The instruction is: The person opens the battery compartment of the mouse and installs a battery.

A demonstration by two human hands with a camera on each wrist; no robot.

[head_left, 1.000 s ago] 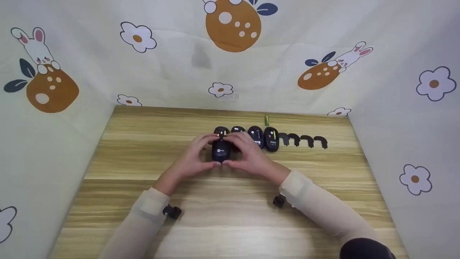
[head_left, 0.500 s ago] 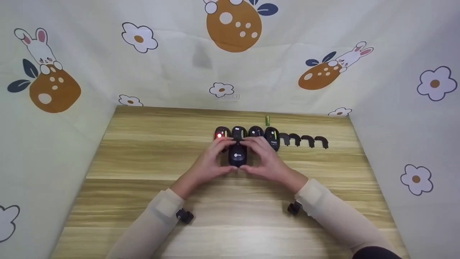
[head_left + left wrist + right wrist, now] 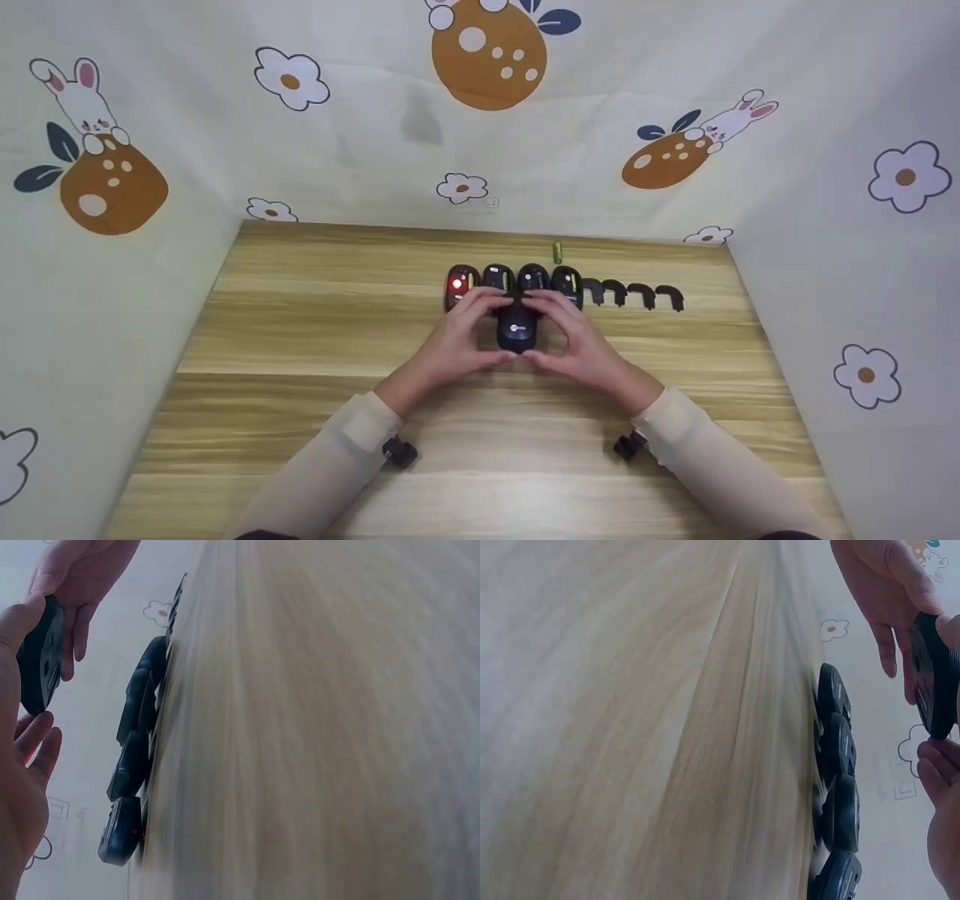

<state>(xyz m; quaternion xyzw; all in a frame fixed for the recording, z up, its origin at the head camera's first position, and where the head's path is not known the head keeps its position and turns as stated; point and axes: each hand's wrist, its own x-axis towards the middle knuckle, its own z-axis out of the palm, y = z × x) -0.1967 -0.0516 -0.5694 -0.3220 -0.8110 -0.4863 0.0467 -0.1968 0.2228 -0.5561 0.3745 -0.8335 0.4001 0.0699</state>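
Note:
A black computer mouse [image 3: 517, 334] with a pale logo on its top is held off the table between both hands. My left hand [image 3: 454, 341] grips it from the left, thumb at the near end and fingertips at the far end. The right hand [image 3: 585, 345] pinches the same ends from the right. Both wrist views show the raised mouse [image 3: 41, 656] apart from the wood, its underside [image 3: 924, 667] facing down. Just beyond the hands, several black mice lie belly up in a row; the leftmost mouse [image 3: 460, 291] glows red, and the fingers partly cover the others.
Several curved black battery covers [image 3: 641, 295] lie in a line right of the row. A single green battery [image 3: 557, 252] lies behind the mice. The wooden table [image 3: 300, 330] meets a patterned cloth wall [image 3: 360, 172] at its back and sides.
Both hands have carried the gripped mouse to the right and slightly nearer. The leftmost overturned mouse, with its red light, has come out from behind the hands.

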